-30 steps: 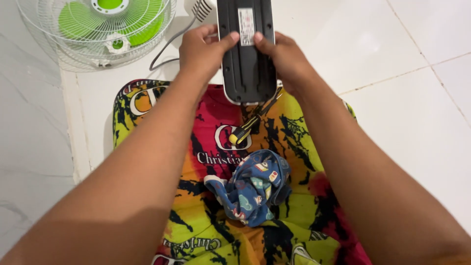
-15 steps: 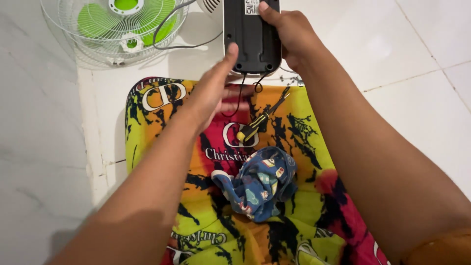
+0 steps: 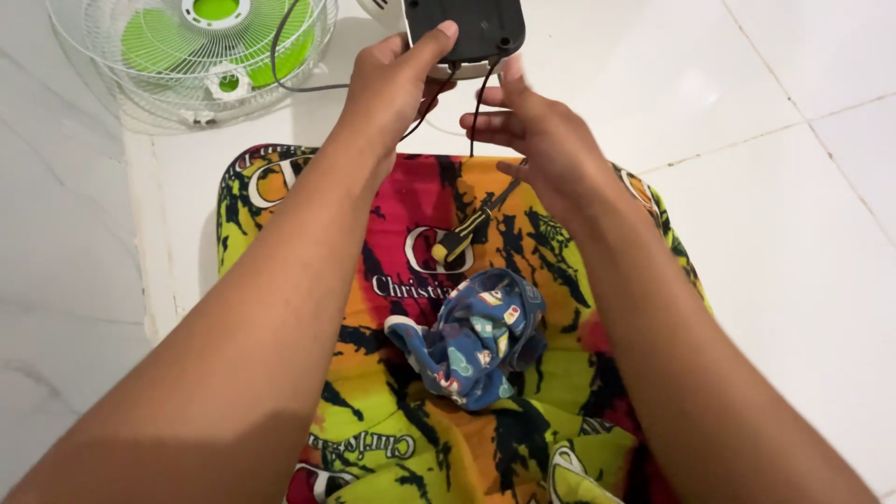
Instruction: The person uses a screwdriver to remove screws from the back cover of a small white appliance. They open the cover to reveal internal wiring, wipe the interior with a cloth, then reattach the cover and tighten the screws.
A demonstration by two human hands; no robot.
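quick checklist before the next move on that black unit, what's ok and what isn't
1. Left hand grips the black unit: ok.
2. Right hand at the wires below it: ok; whether it pinches one, cannot tell.
3. Screwdriver within reach on the cloth: ok.
4. Blue rag clear of the hands: ok.
5. Fan cord clear of the left hand: cannot tell.

Dark flat device (image 3: 464,28) at top edge, thin black cords (image 3: 478,103) hanging beneath it.
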